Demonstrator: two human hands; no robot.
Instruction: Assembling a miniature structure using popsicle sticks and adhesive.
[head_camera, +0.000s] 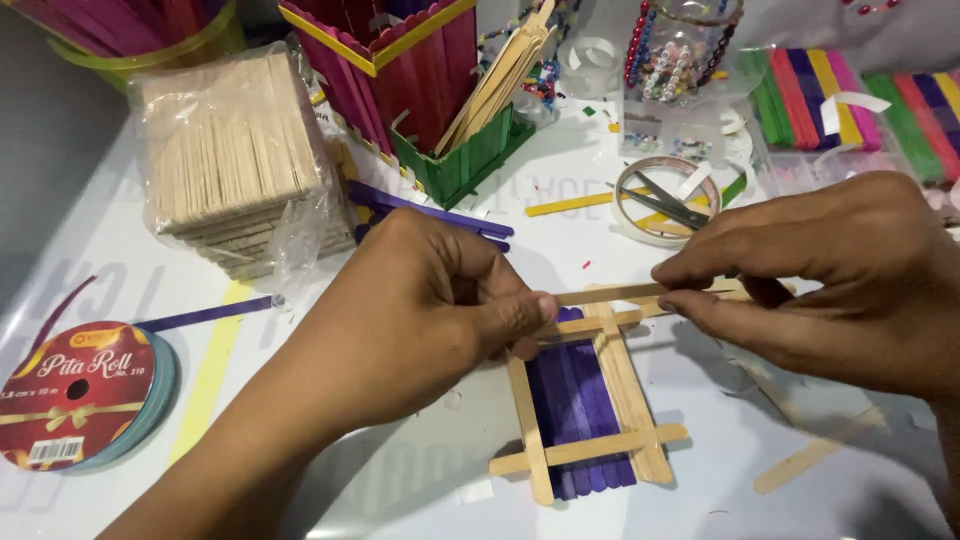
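Hands (430, 310) hide the plain stick's (620, 293) ends.

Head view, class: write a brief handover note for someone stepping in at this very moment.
Left hand: thumb and fingers pinch one end of a plain wooden stick.
Right hand: pinches the stick's other end, holding it level over the top of the frame.
Frame: purple sticks side by side, bordered by plain sticks, flat on the white table.
Done: two side rails and a bottom crossbar lie in place; one crossbar at the top.
Left: the held stick is not yet set down.
Spare stick pack at upper left.
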